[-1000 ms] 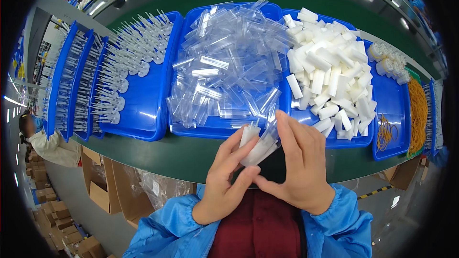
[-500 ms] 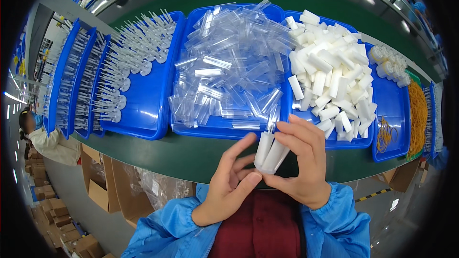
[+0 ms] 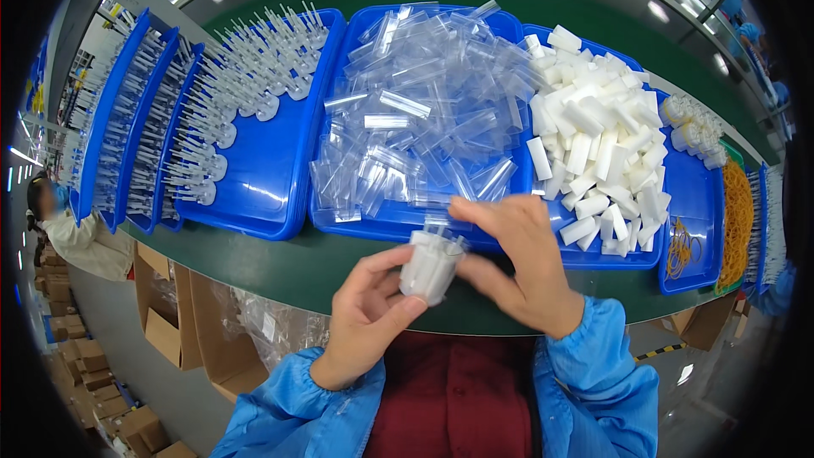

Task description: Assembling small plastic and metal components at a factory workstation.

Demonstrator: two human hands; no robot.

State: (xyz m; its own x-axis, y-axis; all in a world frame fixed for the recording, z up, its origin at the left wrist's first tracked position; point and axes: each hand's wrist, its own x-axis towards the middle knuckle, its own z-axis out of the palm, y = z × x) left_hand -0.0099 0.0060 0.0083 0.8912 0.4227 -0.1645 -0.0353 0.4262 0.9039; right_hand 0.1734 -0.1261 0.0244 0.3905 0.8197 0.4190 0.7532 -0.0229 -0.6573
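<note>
My left hand [image 3: 365,309] is closed around a white, cup-like assembly [image 3: 431,270], held tilted above the near edge of the table. White foam pieces appear to stand in it, with clear plastic at its top. Just right of it is my right hand [image 3: 521,267], slightly blurred, fingers apart and nothing visible between them. Its index finger reaches past the assembly's top, in front of a blue tray [image 3: 292,161] full of clear plastic pieces [image 3: 432,102]. Whether a fingertip touches the assembly, I cannot tell.
To the right lie white foam pieces [image 3: 598,140] in a blue tray, then yellow-white rolls [image 3: 691,123] and orange rubber bands [image 3: 736,212]. On the left, trays hold clear stemmed parts [image 3: 271,59]. Cardboard boxes [image 3: 170,314] stand below the table; a person [image 3: 89,242] is at far left.
My left hand has moved left and up, now gripping the assembly from its left side. The right hand has come off the assembly's side and spread its fingers. The assembly has shifted left.
</note>
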